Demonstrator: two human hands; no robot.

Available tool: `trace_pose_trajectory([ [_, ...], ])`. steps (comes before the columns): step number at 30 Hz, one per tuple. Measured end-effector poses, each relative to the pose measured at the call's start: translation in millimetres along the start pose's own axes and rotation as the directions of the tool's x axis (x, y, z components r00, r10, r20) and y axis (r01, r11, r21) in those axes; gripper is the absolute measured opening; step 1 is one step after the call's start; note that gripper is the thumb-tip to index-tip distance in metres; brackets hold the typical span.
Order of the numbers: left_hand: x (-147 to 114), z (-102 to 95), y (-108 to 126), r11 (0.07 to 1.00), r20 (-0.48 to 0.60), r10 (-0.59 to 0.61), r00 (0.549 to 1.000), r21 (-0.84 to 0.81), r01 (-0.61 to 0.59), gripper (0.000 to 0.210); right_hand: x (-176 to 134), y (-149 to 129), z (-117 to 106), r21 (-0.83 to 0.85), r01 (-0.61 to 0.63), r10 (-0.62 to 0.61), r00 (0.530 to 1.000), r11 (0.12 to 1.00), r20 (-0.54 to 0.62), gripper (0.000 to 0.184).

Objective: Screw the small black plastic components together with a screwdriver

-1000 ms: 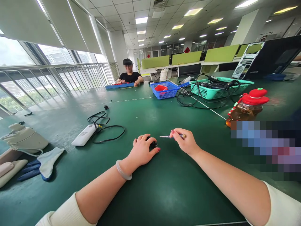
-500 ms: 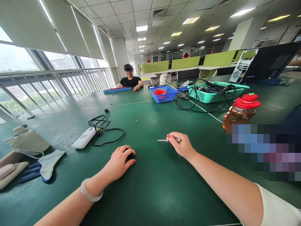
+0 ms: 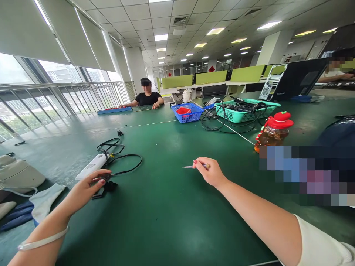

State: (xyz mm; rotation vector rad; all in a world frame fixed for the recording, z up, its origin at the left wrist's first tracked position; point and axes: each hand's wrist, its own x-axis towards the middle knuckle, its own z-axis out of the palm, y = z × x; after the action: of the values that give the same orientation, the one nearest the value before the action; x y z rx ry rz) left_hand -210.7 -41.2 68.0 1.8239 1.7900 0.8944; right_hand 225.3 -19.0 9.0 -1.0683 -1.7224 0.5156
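Note:
My right hand [image 3: 210, 173] is closed around a small screwdriver [image 3: 205, 166], its thin metal shaft pointing left above the green table. Off to the left, my left hand [image 3: 85, 190] pinches a small black object [image 3: 105, 176] between thumb and fingers; its kind is too hidden to tell. Dark pieces [image 3: 97, 193] show just below that hand, and I cannot tell whether they belong to the held object. Right behind the left fingers lies a white power strip [image 3: 93, 166] with a black cord [image 3: 141, 162] looped beside it.
A blue and white work glove [image 3: 46, 199] lies at the left near a beige device [image 3: 20, 175]. Farther back stand a blue basket [image 3: 188, 117], a green basket [image 3: 235, 116] of cables and a red-lidded bottle [image 3: 274, 135]. A person [image 3: 146, 98] sits across the table [image 3: 172, 221].
My left hand has swung left from the middle of the table toward the power strip, carrying the black object. The right hand keeps its grip on the screwdriver. The view has shifted slightly right.

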Motion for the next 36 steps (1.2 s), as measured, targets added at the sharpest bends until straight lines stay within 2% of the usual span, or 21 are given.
trace_pose_trajectory([
  [2, -3.5, 0.9, -2.8, 0.982, -0.108, -0.096, 0.989, -0.170, 0.077, 0.040, 0.6, 0.2, 0.0, -0.003, -0.008, 0.008, 1.000, 1.000, -0.001, 0.041],
  [3, -5.0, 1.8, -4.5, 0.956, -0.123, -0.141, 0.982, -0.276, 0.103, 0.042, 0.8, 0.4, 0.1, -0.006, -0.011, 0.011, 1.000, 1.000, -0.001, 0.042],
  [6, -8.1, 3.2, -8.5, 0.807, -0.048, -0.224, 0.973, -0.569, 0.158, 0.056, 1.1, 1.0, 0.7, -0.016, -0.014, 0.014, 1.000, 1.000, 0.004, 0.042],
  [8, -8.6, 2.4, -9.9, 0.732, 0.007, -0.258, 0.966, -0.651, 0.200, 0.055, 1.0, 1.2, 0.8, -0.018, -0.006, 0.006, 1.000, 1.000, 0.003, 0.043],
  [11, -7.5, 0.5, -12.6, 0.705, 0.030, -0.303, 0.953, -0.665, 0.245, 0.045, 0.7, 1.1, 0.6, -0.013, -0.003, 0.003, 1.000, 1.000, 0.000, 0.044],
  [14, -4.8, 0.6, -18.1, 0.796, -0.032, -0.266, 0.964, -0.572, 0.200, 0.042, 0.3, 0.7, 0.3, -0.005, -0.020, 0.020, 1.000, 1.000, -0.004, 0.046],
  [17, -1.6, 2.2, -25.1, 0.945, -0.103, -0.108, 0.989, -0.319, 0.070, 0.051, -0.1, 0.5, 0.0, 0.004, -0.029, 0.029, 1.000, 1.000, -0.009, 0.046],
  [20, -0.1, 2.9, -30.3, 0.998, -0.035, 0.040, 0.999, -0.039, -0.041, 0.061, -0.4, 0.5, -0.2, -0.001, -0.028, 0.028, 1.000, 1.000, -0.002, 0.044],
  [23, -0.8, 2.7, -32.5, 0.984, 0.063, 0.081, 0.995, 0.153, -0.090, 0.065, -0.6, 0.6, -0.4, -0.005, -0.018, 0.018, 1.000, 1.000, 0.003, 0.043],
  [30, 1.8, 5.8, -39.3, 0.967, 0.184, 0.109, 0.977, 0.208, -0.147, 0.068, 0.1, 0.7, -0.3, -0.034, 0.026, -0.025, 1.000, 0.999, 0.017, 0.042],
  [36, 5.0, 7.6, -42.4, 0.960, 0.178, 0.123, 0.976, 0.227, -0.162, 0.066, 0.0, 0.5, -0.2, -0.036, 0.030, -0.029, 0.999, 0.999, 0.017, 0.040],
])
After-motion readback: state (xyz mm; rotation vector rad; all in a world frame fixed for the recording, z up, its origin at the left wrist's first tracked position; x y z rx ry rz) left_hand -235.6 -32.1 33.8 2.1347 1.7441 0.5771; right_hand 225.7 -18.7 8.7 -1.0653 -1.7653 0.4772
